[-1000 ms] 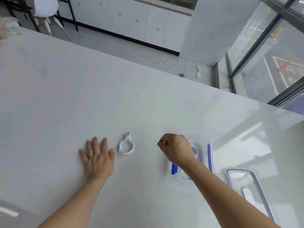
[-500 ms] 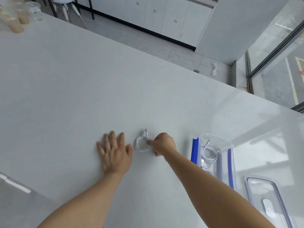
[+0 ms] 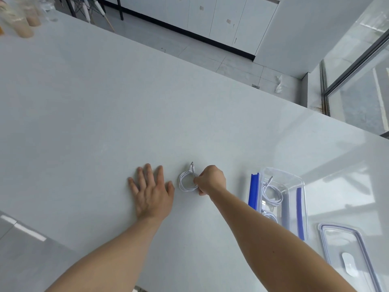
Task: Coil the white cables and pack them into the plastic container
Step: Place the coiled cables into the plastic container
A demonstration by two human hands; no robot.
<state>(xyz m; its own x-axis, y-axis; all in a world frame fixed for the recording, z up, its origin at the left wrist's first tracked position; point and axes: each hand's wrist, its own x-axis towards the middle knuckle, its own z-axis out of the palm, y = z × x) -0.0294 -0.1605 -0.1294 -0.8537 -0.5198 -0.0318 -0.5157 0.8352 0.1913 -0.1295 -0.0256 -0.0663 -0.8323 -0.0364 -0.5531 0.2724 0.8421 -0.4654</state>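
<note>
Across the smooth, pale grey table (image 3: 96, 114) my two bare forearms reach forward. To the right stands the clear plastic container (image 3: 295, 181), rectangular with blue latch flaps; my right forearm hides its near left corner. Its clear lid (image 3: 341, 239) lies just beside it, cut off by the picture's edge. Blurred cups (image 3: 23, 22) sit at the far left corner, too soft to make out. My left hand (image 3: 151, 192) lies flat on the table, fingers spread, as it did a second ago. My right hand (image 3: 211, 180), which was over the container then, now pinches the right side of the coiled white cable (image 3: 184, 184); my curled fingertips are mostly hidden behind the knuckles. That thin round coil rests on the table between my hands, one plug poking out. Two more white cables (image 3: 273, 193) lie coiled inside the container.
</note>
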